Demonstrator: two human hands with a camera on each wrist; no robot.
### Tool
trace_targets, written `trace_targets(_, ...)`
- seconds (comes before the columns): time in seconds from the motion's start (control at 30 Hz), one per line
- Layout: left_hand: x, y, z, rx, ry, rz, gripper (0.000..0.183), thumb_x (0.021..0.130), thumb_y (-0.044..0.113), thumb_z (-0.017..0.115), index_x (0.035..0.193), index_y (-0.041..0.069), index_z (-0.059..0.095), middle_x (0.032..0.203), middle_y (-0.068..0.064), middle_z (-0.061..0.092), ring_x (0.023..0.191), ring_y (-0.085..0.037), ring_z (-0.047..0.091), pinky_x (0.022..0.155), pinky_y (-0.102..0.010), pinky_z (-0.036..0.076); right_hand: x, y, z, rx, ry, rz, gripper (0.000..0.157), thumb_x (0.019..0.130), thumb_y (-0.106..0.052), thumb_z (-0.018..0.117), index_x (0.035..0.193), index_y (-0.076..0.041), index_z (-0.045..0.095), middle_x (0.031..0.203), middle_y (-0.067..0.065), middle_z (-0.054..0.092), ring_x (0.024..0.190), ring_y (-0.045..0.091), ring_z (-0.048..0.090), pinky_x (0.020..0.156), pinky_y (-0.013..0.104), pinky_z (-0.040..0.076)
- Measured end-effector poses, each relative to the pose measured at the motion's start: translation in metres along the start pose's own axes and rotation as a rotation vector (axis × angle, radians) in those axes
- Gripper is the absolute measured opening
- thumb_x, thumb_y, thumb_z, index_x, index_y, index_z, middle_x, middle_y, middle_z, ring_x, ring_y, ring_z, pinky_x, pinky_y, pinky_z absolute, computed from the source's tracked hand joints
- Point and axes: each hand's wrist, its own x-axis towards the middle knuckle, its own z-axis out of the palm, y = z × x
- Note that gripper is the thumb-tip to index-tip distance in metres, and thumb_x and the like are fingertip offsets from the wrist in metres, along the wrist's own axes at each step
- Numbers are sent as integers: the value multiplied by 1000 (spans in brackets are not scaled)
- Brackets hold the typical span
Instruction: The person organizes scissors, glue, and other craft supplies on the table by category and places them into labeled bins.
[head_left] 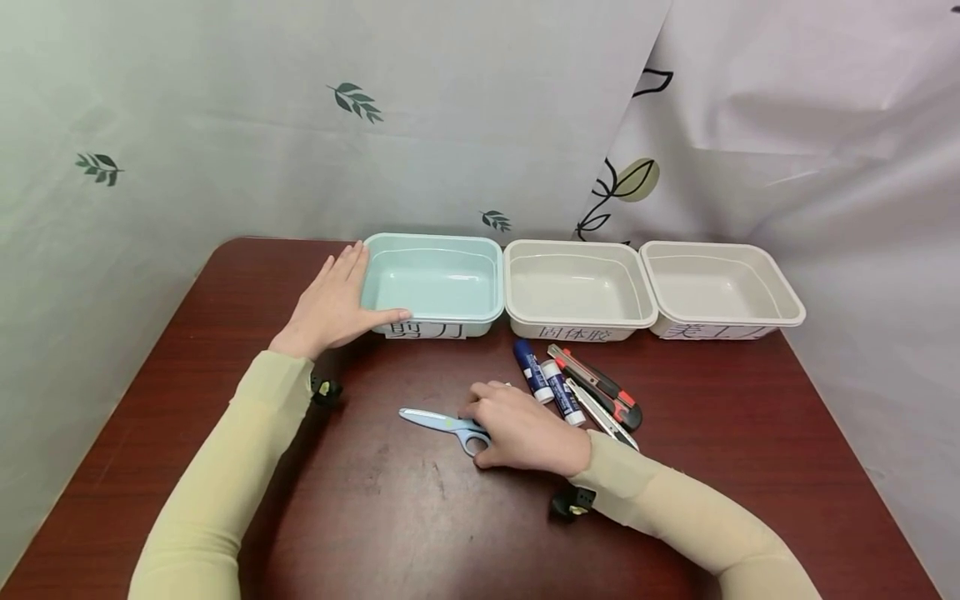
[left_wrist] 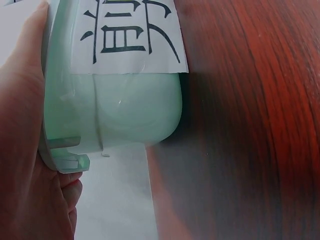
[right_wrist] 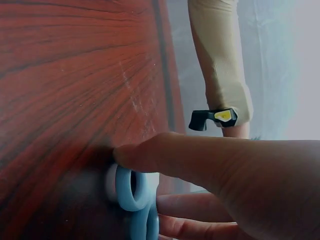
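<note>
My left hand (head_left: pixel 330 307) rests at the left end of a light blue plastic bin (head_left: pixel 457 318), with its thumb stretched along the front rim and its fingers extended at the left side. A white label with black characters (left_wrist: pixel 127 37) is stuck to the bin's front. On the table lies a pair of light blue scissors (head_left: pixel 431 418), blades pointing left. My right hand (head_left: pixel 528 429) pinches the scissors at the handle; in the right wrist view the thumb is by a handle loop (right_wrist: pixel 131 204), with fingers on the far side. The second loop is partly hidden.
Two beige labelled bins (head_left: pixel 581 322) (head_left: pixel 727 322) stand to the right of the blue one. Behind my right hand lie two glue sticks (head_left: pixel 532 372) (head_left: pixel 562 392) and utility knives, one red and black (head_left: pixel 600 383), one white (head_left: pixel 600 412). A curtain (head_left: pixel 247 125) hangs behind the table.
</note>
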Motion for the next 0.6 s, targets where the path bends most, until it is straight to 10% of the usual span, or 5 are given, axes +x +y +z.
trace_targets(0.6,-1,0,0,-6,-12,0,127,82,84,54,160,-6,9,167,-23,8,154,-34,6,124,-45,2,0,4,-11,58,65,72,36,61,-28,88,92,-16,73,86,-7,51,75,12,48,64,25,43)
